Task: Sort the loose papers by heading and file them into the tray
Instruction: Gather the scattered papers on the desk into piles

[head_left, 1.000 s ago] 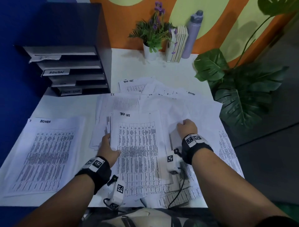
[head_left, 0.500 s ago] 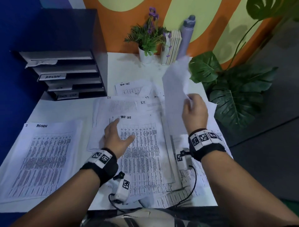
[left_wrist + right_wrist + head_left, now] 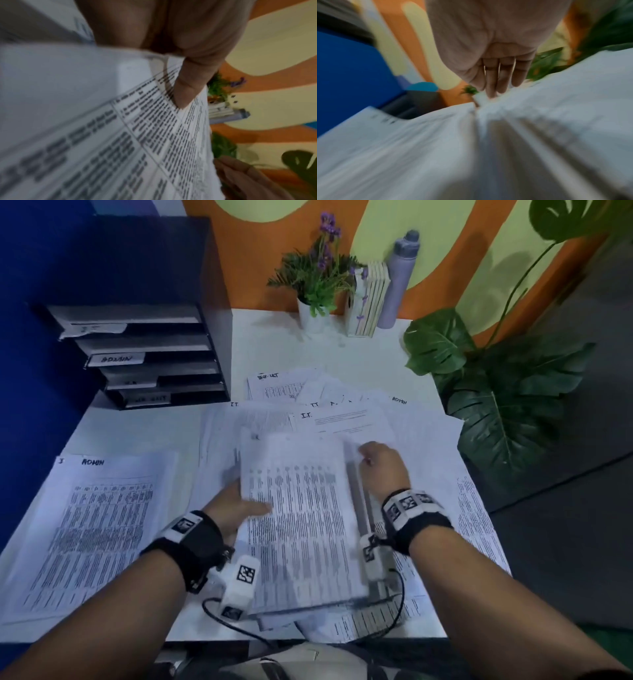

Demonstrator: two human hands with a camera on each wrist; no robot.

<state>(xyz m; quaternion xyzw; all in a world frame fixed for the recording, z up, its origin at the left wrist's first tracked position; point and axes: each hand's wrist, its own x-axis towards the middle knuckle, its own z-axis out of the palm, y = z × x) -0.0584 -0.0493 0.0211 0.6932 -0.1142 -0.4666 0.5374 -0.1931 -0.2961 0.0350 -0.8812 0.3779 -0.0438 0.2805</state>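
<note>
While left hand (image 3: pixel 236 505) pinches the paper stack (image 3: pixel 301 518) at its left edge, thumb on top, right hand (image 3: pixel 383 467) touches its right side, fingers straight. Stack lifted above worktop (image 3: pixel 342 350) centre; long axis runs toward tray (image 3: pixel 144 354).
</note>
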